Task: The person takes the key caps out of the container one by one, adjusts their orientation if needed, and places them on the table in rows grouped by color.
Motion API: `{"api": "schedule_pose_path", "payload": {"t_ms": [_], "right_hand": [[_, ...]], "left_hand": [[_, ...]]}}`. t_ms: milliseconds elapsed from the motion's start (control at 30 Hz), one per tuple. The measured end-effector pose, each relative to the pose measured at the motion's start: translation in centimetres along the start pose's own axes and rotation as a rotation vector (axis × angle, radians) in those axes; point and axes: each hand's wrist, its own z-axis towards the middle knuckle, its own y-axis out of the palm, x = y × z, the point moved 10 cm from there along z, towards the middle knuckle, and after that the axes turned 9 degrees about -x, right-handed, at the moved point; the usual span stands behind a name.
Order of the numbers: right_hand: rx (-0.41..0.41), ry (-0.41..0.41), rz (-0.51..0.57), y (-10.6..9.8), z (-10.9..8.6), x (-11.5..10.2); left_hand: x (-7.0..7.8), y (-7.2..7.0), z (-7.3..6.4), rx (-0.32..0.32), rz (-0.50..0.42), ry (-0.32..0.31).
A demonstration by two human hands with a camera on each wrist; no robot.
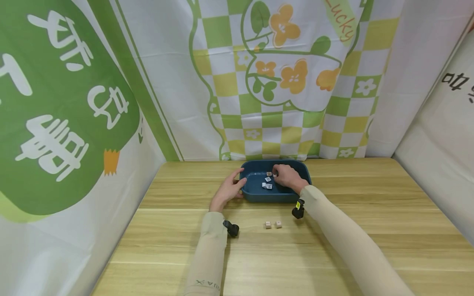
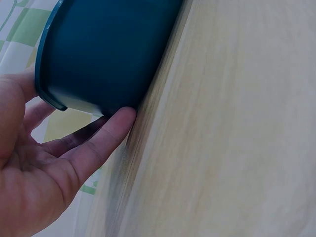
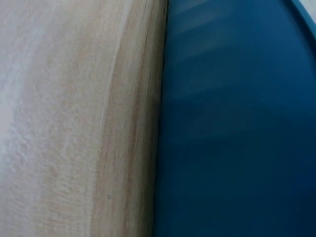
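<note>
A dark blue rectangular tray (image 1: 259, 197) stands on the table in the head view. My left hand (image 1: 227, 191) grips its left end, thumb at the rim; in the left wrist view a fingertip (image 2: 123, 116) meets the outer wall low, near the table. Reaching inside over the right part, my right hand (image 1: 288, 176) pinches a small white cube (image 1: 275, 175), mostly covered by the fingers. Several small marked cubes (image 1: 268, 179) lie on the tray floor near the fingertips. The right wrist view shows only the tray's outer wall (image 3: 237, 123) and tabletop, with the hand out of sight.
Two beige cubes (image 1: 268, 225) with dark marks sit side by side on the wooden table (image 1: 177, 246), in front of the tray and between the forearms. Close behind the tray hangs a checked, flowered curtain (image 1: 274, 119). A green and white cloth (image 1: 74, 102) hangs at the left.
</note>
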Motion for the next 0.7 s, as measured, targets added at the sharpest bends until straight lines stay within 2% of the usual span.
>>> {"api": "schedule_pose_path", "payload": {"t_ms": [233,533,700], "right_hand": [[0.025,-0.011,-0.007,-0.43,-0.22,0.0],[0.051,-0.062,0.025,-0.88,-0.42,-0.29],[0.04,-0.078,0.066,-0.82,-0.36,-0.11]], "left_hand": [[0.1,0.02,-0.04,-0.005,0.003,-0.004],[0.11,-0.01,-0.05,-0.002,0.005,-0.01],[0.08,-0.02,0.03,-0.002,0.012,-0.009]]}}
